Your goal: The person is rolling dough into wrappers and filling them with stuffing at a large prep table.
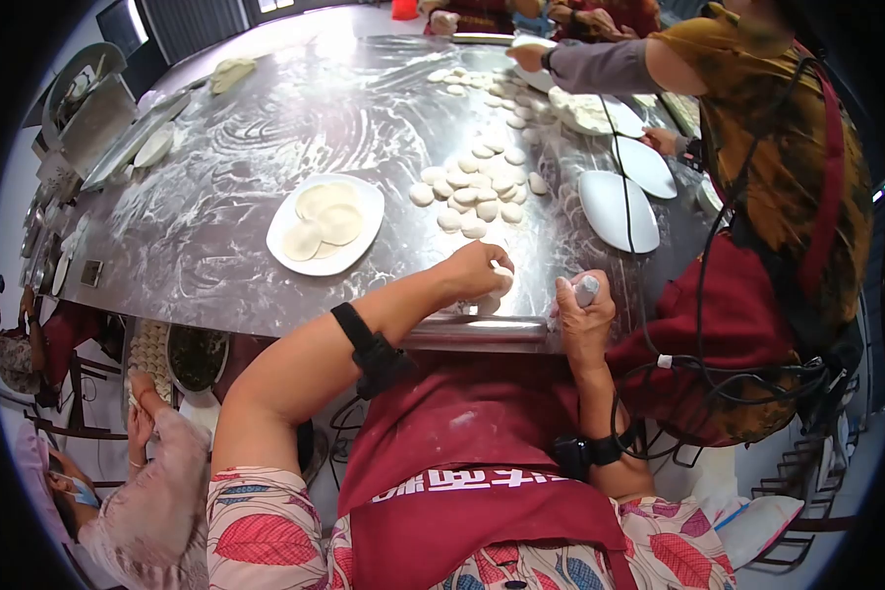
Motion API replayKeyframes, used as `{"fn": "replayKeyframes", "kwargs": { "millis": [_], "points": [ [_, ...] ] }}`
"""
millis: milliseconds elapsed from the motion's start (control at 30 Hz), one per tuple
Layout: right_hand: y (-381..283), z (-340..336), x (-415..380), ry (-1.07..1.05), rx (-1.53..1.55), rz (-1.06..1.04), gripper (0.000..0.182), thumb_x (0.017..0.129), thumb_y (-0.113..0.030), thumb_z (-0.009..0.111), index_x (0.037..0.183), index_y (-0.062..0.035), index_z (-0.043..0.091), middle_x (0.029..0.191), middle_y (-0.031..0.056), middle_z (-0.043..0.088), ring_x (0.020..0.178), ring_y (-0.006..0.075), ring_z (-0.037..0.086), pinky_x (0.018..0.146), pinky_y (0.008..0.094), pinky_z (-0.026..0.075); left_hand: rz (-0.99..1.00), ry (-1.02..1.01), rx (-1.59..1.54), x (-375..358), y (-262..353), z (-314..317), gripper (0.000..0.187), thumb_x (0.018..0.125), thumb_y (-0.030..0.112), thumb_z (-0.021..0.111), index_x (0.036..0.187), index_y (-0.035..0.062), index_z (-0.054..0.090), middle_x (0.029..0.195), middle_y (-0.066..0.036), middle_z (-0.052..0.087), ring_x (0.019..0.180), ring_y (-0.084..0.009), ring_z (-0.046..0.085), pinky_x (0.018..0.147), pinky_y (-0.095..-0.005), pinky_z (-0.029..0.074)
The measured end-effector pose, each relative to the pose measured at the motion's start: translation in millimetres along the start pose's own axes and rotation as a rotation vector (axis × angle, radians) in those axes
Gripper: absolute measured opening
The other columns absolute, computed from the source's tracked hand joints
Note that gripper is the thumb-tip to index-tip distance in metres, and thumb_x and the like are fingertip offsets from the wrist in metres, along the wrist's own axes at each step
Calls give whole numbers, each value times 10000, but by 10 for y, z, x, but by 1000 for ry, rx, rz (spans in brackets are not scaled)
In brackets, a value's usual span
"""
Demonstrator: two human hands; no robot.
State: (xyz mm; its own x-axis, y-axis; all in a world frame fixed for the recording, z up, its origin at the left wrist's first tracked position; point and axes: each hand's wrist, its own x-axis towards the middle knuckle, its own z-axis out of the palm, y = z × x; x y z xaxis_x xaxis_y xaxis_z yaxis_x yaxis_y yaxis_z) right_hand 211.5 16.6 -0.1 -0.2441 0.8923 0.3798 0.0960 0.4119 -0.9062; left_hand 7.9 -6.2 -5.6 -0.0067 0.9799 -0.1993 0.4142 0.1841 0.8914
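Observation:
At the table's near edge, my left hand (475, 272) pinches a small round of dough (502, 283) on its edge, just above the metal surface. To its right, my right hand (586, 307) is closed around a rolling pin (587, 288); only the pin's pale, rounded end shows above the fist. Beyond my left hand lies a loose cluster of flattened dough pieces (477, 187). Left of them stands a white plate (356, 252) with several thin, rolled-out dough wrappers (329, 213) on it.
Flour streaks the metal table (216, 197). White oval plates (618, 211) lie at the right, beside a co-worker (767, 108) with dangling black cables. A dough lump (232, 75) sits far left. Another person (157, 482) works below left, by a tray of dumplings (151, 354) and a bowl of dark filling (198, 356).

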Motion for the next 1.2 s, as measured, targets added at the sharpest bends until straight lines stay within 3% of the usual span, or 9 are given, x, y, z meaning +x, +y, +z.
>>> {"fn": "replayKeyframes", "kwargs": {
  "millis": [33, 267, 367, 467, 733, 867, 967, 1067, 1200],
  "points": [
    [1, 4, -8, 0, 4, 9, 165, 865, -75, 618, 803, -68, 465, 575, 0, 495, 477, 74, 500, 440, 224, 404, -59, -20, -101, 3, -5, 34, 231, 742, 138, 644, 920, -7, 630, 777, -99, 644, 713, -152, 594, 665, -291, 475],
    [30, 19, -18, 24, 65, 33, 179, 848, -81, 637, 797, -62, 467, 585, -6, 505, 493, 55, 483, 435, 219, 383, 30, 193, 238, -107, -188, -119, 120, 699, 112, 687, 770, 16, 677, 702, -98, 666, 662, -176, 639, 632, -295, 498],
    [25, 71, 53, 36, 31, 57, 173, 856, -82, 625, 794, -61, 465, 587, -9, 504, 490, 62, 474, 442, 223, 381, -93, 167, 185, -194, -127, -153, 139, 683, 109, 696, 796, 29, 694, 711, -110, 673, 665, -189, 645, 636, -301, 500],
    [175, 198, 314, 39, -17, 4, 159, 833, -75, 637, 840, -39, 482, 606, 7, 514, 492, 71, 475, 444, 236, 383, 67, 154, 316, -189, -114, -84, 156, 677, 116, 703, 812, 38, 709, 716, -121, 676, 657, -212, 649, 640, -313, 502],
    [52, 181, 326, -2, -15, 47, 179, 814, -58, 648, 886, -20, 488, 618, 10, 525, 495, 74, 492, 429, 233, 395, 73, 60, 430, -177, -37, -172, 175, 685, 126, 702, 824, 19, 700, 759, -149, 673, 714, -238, 650, 658, -333, 498],
    [42, -5, 2, 20, 30, 120, 183, 816, -53, 647, 858, -30, 471, 612, 4, 519, 493, 70, 490, 426, 229, 391, -97, 200, 232, -303, -145, -153, 150, 703, 112, 673, 810, 9, 693, 717, -138, 665, 661, -220, 640, 650, -324, 496],
    [-11, 79, 48, 50, 34, 108, 185, 820, -64, 646, 830, -41, 463, 609, 3, 516, 495, 69, 492, 430, 229, 394, -74, 123, 94, -257, -253, -87, 180, 667, 185, 661, 779, 52, 710, 736, -146, 667, 714, -266, 652, 681, -349, 508],
    [33, 258, 397, 18, 1, 61, 184, 824, -74, 644, 814, -47, 463, 609, 3, 517, 497, 69, 496, 436, 229, 398, -8, 139, 397, -234, 5, -53, 173, 750, 122, 664, 861, -10, 681, 718, -118, 665, 662, -189, 632, 649, -317, 491],
    [64, 219, 396, -19, -2, 49, 187, 826, -81, 645, 808, -46, 462, 611, 7, 527, 500, 71, 502, 441, 228, 401, 59, -10, 260, -117, -44, -109, 191, 737, 143, 666, 865, 0, 676, 774, -149, 665, 714, -219, 635, 680, -324, 485]
  ]
}}
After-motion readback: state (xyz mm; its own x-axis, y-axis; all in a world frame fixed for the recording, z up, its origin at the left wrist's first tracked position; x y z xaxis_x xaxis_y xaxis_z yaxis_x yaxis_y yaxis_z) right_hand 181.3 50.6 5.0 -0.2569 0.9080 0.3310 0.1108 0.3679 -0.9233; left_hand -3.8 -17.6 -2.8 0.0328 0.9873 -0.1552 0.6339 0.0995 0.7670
